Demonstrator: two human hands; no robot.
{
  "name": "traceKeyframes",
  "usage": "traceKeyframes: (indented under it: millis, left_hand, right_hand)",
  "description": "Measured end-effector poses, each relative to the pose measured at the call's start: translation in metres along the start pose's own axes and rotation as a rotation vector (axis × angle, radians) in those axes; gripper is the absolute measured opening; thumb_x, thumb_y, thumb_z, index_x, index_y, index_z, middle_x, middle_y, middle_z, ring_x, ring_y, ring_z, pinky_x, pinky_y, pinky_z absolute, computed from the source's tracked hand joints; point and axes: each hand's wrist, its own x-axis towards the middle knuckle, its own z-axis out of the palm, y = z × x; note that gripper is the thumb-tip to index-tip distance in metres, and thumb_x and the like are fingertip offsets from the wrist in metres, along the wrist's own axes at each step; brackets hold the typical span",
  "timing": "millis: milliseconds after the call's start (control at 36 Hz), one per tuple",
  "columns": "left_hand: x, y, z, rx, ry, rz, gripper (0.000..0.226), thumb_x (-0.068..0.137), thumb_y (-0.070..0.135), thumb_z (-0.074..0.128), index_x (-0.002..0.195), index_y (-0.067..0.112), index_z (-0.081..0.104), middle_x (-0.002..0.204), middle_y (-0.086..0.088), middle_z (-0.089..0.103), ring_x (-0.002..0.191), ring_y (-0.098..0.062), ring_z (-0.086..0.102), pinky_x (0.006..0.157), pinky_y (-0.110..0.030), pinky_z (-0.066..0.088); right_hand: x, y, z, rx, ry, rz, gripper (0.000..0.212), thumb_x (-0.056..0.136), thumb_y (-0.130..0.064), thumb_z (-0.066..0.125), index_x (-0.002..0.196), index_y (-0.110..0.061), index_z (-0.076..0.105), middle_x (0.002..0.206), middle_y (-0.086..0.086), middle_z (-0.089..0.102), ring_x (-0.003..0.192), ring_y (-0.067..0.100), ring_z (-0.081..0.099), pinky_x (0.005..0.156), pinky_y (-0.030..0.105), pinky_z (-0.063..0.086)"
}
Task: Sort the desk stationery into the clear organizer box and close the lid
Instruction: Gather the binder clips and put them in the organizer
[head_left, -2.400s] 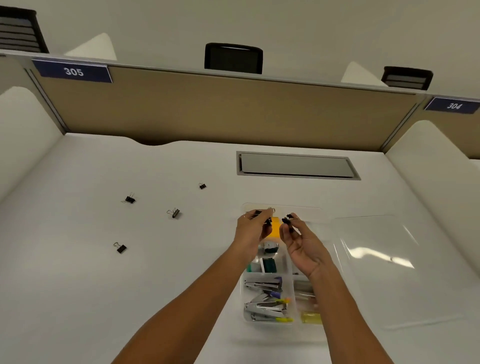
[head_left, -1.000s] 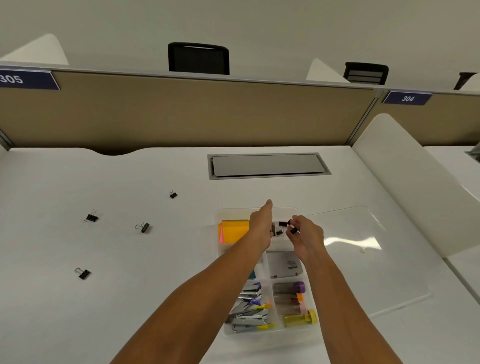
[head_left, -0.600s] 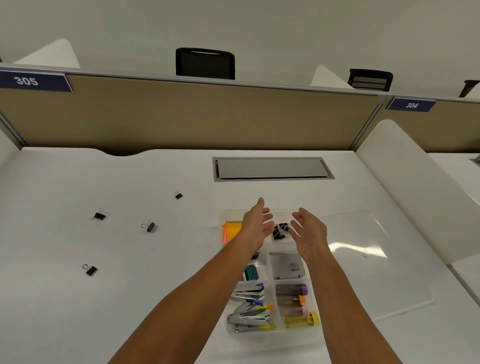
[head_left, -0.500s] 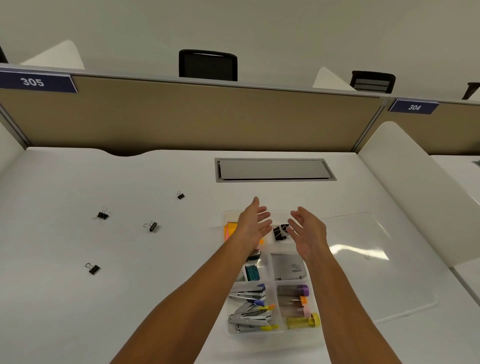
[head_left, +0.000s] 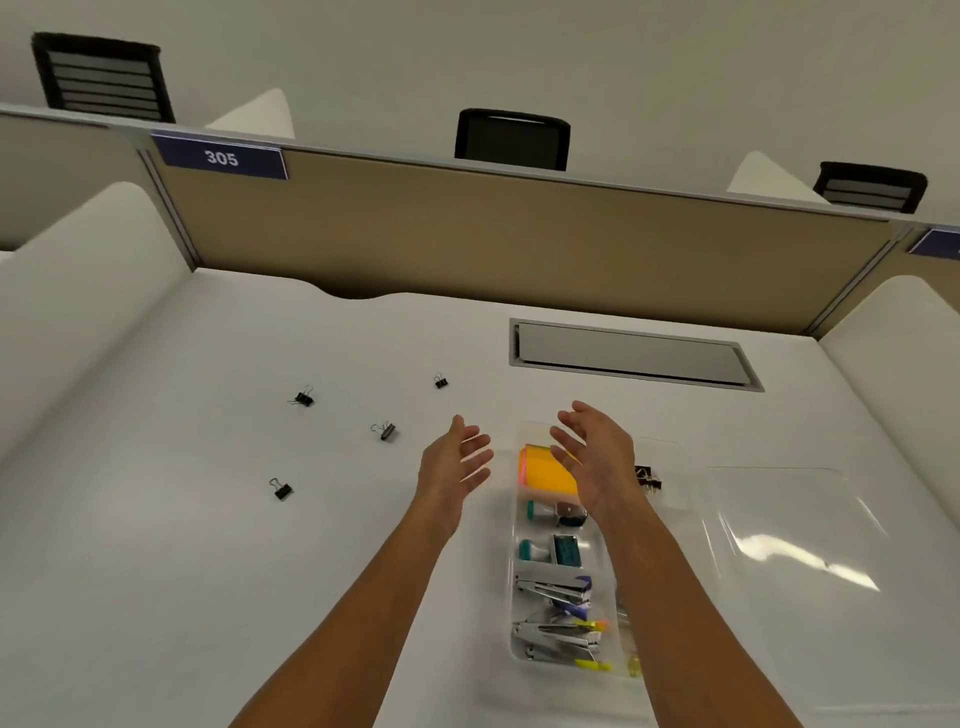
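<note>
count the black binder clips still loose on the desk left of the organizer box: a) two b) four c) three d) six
b, four loose binder clips lie on the white desk: one, one, one and one, all left of the clear organizer box, while both the left hand and the right hand are open and empty.

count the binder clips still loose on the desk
4, all left of the box: far one, far-left one, middle one, nearest one. More clips sit inside the box, partly hidden by the right hand.
</note>
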Motion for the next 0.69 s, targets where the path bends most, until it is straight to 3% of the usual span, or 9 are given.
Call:
traceKeyframes:
  millis: [167,306,389,444,556,639,694]
  left_hand:
    - [-0.008,0.004,-0.071,0.349,0.206,0.353,0.021,0.096,0.038,0.054,0.1,0.022,0.067,0.098,0.008,0.072,0.1,-0.012,0.067,0.091,-0.04,0.054]
    - [-0.013,0.003,-0.118,0.554,0.333,0.492,0.015,0.096,0.035,0.055,0.101,0.026,0.067,0.097,0.012,0.072,0.097,0.0,0.064,0.091,-0.031,0.051]
    - [-0.016,0.0,-0.137,0.683,0.437,0.601,0.011,0.096,0.029,0.056,0.1,0.026,0.066,0.101,0.015,0.067,0.093,-0.011,0.061,0.086,-0.026,0.048]
    - [-0.011,-0.004,-0.152,0.79,0.499,0.707,0.011,0.094,0.023,0.059,0.103,0.023,0.065,0.107,0.01,0.065,0.103,-0.017,0.058,0.092,-0.035,0.048]
    - [0.001,-0.016,-0.182,0.95,0.595,0.763,0.032,0.089,0.02,0.066,0.12,0.013,0.06,0.129,-0.005,0.055,0.131,-0.026,0.04,0.108,-0.051,0.037]
    - [0.007,-0.025,-0.199,1.089,0.638,0.632,0.059,0.09,0.039,0.063,0.138,0.01,0.044,0.148,-0.011,0.037,0.146,-0.032,0.016,0.118,-0.052,0.018]
    - [0.011,-0.028,-0.206,1.189,0.662,0.542,0.078,0.09,0.059,0.05,0.147,0.009,0.03,0.155,-0.013,0.026,0.148,-0.034,0.005,0.121,-0.05,0.009]
  right_hand:
    - [-0.007,0.017,0.034,-0.057,-0.121,0.014,0.019,0.095,-0.018,0.059,0.113,-0.016,0.065,0.11,0.008,0.069,0.101,0.028,0.068,0.089,0.042,0.057]
    - [-0.006,0.035,0.057,-0.183,-0.187,0.002,0.025,0.096,-0.023,0.059,0.121,-0.019,0.06,0.114,0.006,0.066,0.101,0.025,0.067,0.091,0.043,0.056]
    - [-0.007,0.05,0.07,-0.27,-0.223,0.008,0.031,0.093,-0.025,0.062,0.124,-0.023,0.056,0.114,0.003,0.064,0.099,0.022,0.067,0.088,0.04,0.058]
    - [-0.008,0.059,0.078,-0.303,-0.245,0.011,0.034,0.092,-0.028,0.065,0.124,-0.025,0.055,0.115,0.002,0.063,0.099,0.02,0.066,0.089,0.039,0.057]
    - [-0.01,0.082,0.09,-0.394,-0.305,-0.043,0.049,0.089,-0.038,0.067,0.132,-0.028,0.046,0.123,0.001,0.058,0.11,0.017,0.056,0.091,0.037,0.05]
    - [-0.008,0.106,0.094,-0.526,-0.361,-0.133,0.066,0.084,-0.048,0.07,0.139,-0.033,0.037,0.135,-0.002,0.047,0.12,0.016,0.046,0.091,0.032,0.041]
    - [-0.004,0.121,0.094,-0.645,-0.382,-0.184,0.078,0.081,-0.05,0.072,0.144,-0.032,0.03,0.142,-0.003,0.041,0.13,0.017,0.039,0.099,0.033,0.038]
